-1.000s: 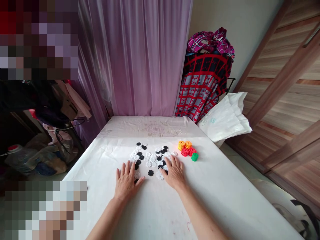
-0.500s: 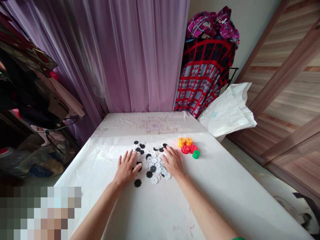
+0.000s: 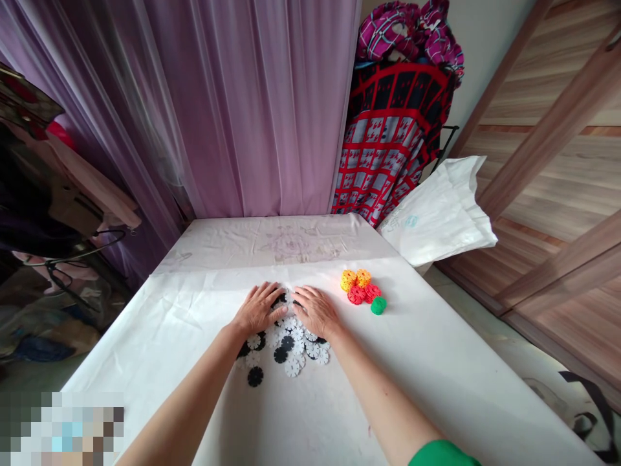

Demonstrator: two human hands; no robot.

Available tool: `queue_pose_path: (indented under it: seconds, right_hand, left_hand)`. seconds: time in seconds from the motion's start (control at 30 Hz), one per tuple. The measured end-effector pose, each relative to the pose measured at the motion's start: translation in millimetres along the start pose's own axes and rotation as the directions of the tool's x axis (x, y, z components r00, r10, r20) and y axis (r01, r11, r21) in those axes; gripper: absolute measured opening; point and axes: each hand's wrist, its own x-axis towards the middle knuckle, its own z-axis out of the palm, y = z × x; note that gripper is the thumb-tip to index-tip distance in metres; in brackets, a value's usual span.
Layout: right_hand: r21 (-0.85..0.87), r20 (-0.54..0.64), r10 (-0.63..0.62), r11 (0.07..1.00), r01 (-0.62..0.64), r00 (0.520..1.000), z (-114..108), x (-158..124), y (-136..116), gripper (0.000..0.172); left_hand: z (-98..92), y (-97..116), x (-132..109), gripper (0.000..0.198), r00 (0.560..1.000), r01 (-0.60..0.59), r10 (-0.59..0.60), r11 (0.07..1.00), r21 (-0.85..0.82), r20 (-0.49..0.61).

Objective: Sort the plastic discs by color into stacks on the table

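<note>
A loose pile of white notched plastic discs (image 3: 292, 367) and black notched discs (image 3: 255, 376) lies on the white-covered table (image 3: 407, 382). My left hand (image 3: 259, 309) rests palm down over the pile's far left side, its fingers stretched out. Opposite it, my right hand (image 3: 315, 310) lies flat on the far right side, fingers pointing inward. The two hands nearly meet, with a few discs showing between them; those under the palms are hidden. Right of my right hand stand stacks of yellow discs (image 3: 348, 280), red discs (image 3: 356, 295) and green discs (image 3: 378, 305).
A white plastic bag (image 3: 436, 213) stands against the table's right edge. Purple curtains (image 3: 262, 110) hang behind the far edge, beside a heap covered in red checked cloth (image 3: 373, 149). Clothes on a rack (image 3: 72, 213) are at the left. A wooden wardrobe (image 3: 553, 168) stands right.
Both hands have moved inward toward each other over the pile. The discs are gathered closer together, with several now under the palms. The view has shifted slightly.
</note>
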Motion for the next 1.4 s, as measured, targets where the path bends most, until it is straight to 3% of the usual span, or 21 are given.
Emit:
queue_pose_path:
  seconds: [0.1,0.23,0.37,0.6,0.8,0.93,1.03,1.13,1.27,1.4]
  right_hand:
    - [0.078,-0.071,-0.069,0.994,0.074,0.995,4,-6,-3,0.037]
    - [0.177,-0.169,-0.089,0.977,0.119,0.982,6,-19,-12,0.035]
    - [0.248,-0.187,-0.086,0.960,0.132,0.979,2,-31,-26,0.035]
    - [0.288,-0.195,-0.021,0.954,0.078,0.981,-4,-45,-42,0.030]
    - [0.324,-0.235,0.089,0.946,-0.008,0.968,-6,-42,-34,0.032]
    - [0.125,-0.081,0.178,0.978,-0.167,0.981,-14,-11,-29,0.041]
    - [0.033,0.129,0.149,0.987,-0.154,0.980,-17,11,-33,0.047]
    - [0.010,0.237,0.102,0.994,-0.108,0.966,-13,17,-40,0.041]
    - [0.047,0.164,0.038,0.998,-0.047,0.986,-5,-1,-45,0.035]
    - [0.191,-0.049,-0.023,0.981,0.032,0.999,-13,-31,-33,0.032]
  left_hand:
    - [8.3,11,-15,0.068,0.994,-0.111,0.111,0.994,-0.014,-0.019]
    - [11.4,25,-36,0.071,0.989,-0.146,0.145,0.989,-0.025,-0.033]
    - [9.7,39,-51,0.070,0.987,-0.162,0.162,0.986,-0.045,-0.016]
    - [6.2,56,-68,0.066,0.984,-0.177,0.177,0.983,-0.042,-0.021]
    - [-2.8,60,-89,0.061,0.986,-0.167,0.167,0.983,-0.079,-0.012]
    - [-7.1,43,-109,0.062,0.999,0.013,-0.013,1.000,-0.018,-0.042]
    - [-5.5,27,-121,0.066,0.971,0.226,-0.221,0.973,0.043,-0.097]
    - [1.1,20,-127,0.066,0.969,0.219,-0.211,0.975,0.046,-0.131]
    - [10.6,30,-127,0.067,0.990,0.071,-0.068,0.997,0.024,-0.123]
    - [10.4,47,-122,0.067,0.990,0.081,-0.082,0.997,-0.010,-0.118]
